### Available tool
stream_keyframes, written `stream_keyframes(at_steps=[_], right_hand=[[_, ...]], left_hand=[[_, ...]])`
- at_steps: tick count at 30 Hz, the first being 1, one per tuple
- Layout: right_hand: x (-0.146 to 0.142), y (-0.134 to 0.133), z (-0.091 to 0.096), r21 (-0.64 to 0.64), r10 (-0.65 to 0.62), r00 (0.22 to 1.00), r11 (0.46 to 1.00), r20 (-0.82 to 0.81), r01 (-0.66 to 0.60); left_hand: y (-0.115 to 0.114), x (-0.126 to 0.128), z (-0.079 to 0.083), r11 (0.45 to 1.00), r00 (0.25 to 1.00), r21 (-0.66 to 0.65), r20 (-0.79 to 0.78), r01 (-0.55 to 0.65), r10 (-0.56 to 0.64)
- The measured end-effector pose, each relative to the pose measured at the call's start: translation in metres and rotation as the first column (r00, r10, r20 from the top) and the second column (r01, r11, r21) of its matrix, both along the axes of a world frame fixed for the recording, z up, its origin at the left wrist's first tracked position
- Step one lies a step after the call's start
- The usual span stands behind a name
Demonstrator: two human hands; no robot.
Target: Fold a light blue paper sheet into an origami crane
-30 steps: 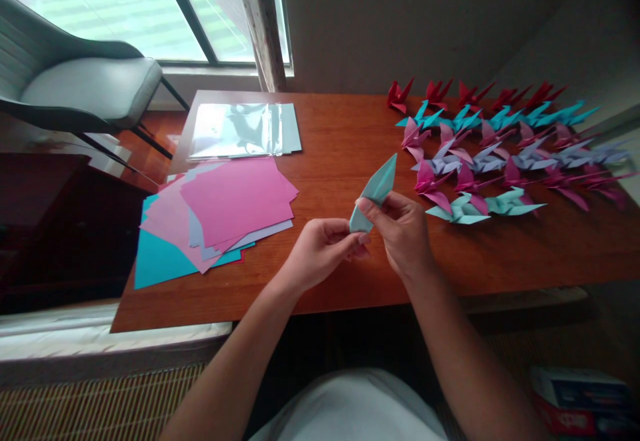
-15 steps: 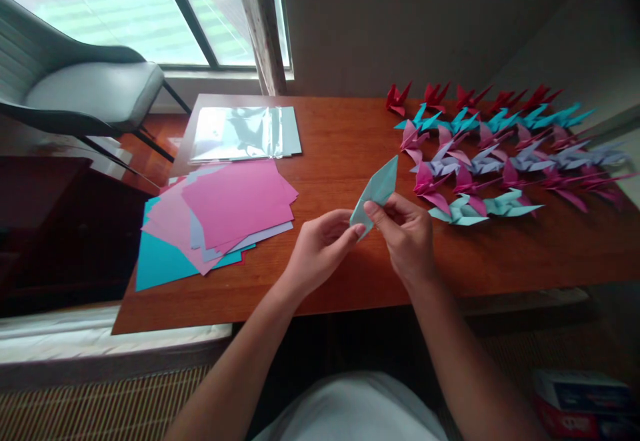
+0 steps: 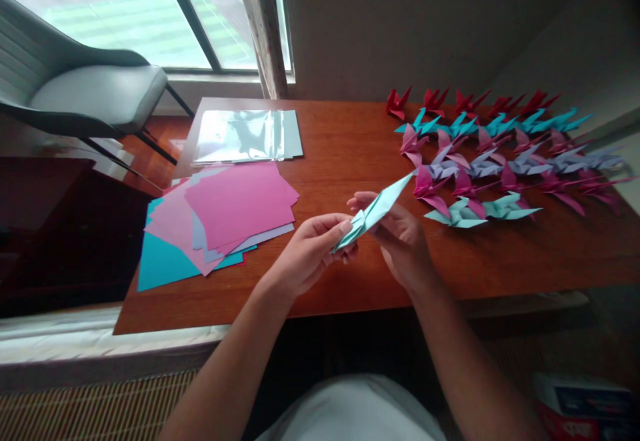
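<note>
A pale mint-green piece of folded paper [image 3: 384, 206], long and pointed at its upper right end, is held above the table's front half. My left hand [image 3: 315, 251] pinches its lower left end, thumb on top and fingers underneath. Behind the paper is my right hand [image 3: 403, 244], its fingers loosely stretched out to the left past the paper's edge. The paper covers part of those fingers, and whether they touch it is not clear. Just right of my right hand, two mint-green origami cranes [image 3: 461, 214] stand in the front row.
Rows of red, turquoise, pink, lavender and magenta cranes [image 3: 427, 187] fill the table's right side. Loose coloured paper sheets [image 3: 235, 207] overlap at left, with a clear plastic packet of paper [image 3: 240, 135] behind them. A chair [image 3: 100, 91] stands by the window beyond the wooden table [image 3: 340, 134].
The folded paper has tilted flatter, its tip swinging right and down. My right thumb has come off its face, and the right fingers now reach behind it. The left hand keeps its pinch.
</note>
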State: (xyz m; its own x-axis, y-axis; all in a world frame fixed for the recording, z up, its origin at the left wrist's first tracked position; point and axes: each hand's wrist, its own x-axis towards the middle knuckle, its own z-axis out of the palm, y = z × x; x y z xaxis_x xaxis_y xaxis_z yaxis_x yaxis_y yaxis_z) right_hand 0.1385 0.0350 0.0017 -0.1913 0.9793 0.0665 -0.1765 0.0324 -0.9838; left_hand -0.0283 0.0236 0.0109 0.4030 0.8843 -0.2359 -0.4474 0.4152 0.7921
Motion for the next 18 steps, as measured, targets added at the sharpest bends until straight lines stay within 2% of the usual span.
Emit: stream_keyframes(at_steps=[3, 6, 12, 16, 18], right_hand=[[-0.003, 0.0, 0.0047, 0.012, -0.003, 1.0, 1.0, -0.013, 0.003], [-0.0047, 0.0001, 0.0061, 0.012, -0.067, 0.998, 0.998, 0.006, 0.067], [0.0008, 0.0016, 0.0046, 0.044, -0.077, 0.992, 0.996, 0.103, 0.072], [0.0028, 0.0025, 0.0058, 0.164, -0.092, 0.97, 0.985, 0.225, 0.056], [0.0025, 0.0025, 0.0064, 0.167, -0.087, 0.971, 0.985, 0.224, 0.049]], left_hand=[[-0.001, -0.0003, -0.0005, 0.997, 0.996, -0.025, 0.045, 0.078, -0.077], [-0.0017, 0.0008, -0.0029, 0.994, 0.994, 0.024, -0.02, 0.107, -0.107], [-0.0007, 0.0017, -0.0079, 0.983, 0.982, 0.174, -0.169, -0.055, 0.085], [-0.0017, 0.0034, -0.0063, 0.973, 0.966, 0.226, -0.242, -0.04, 0.095], [-0.0022, 0.0049, -0.0048, 0.969, 0.956, 0.243, -0.275, -0.032, 0.1]])
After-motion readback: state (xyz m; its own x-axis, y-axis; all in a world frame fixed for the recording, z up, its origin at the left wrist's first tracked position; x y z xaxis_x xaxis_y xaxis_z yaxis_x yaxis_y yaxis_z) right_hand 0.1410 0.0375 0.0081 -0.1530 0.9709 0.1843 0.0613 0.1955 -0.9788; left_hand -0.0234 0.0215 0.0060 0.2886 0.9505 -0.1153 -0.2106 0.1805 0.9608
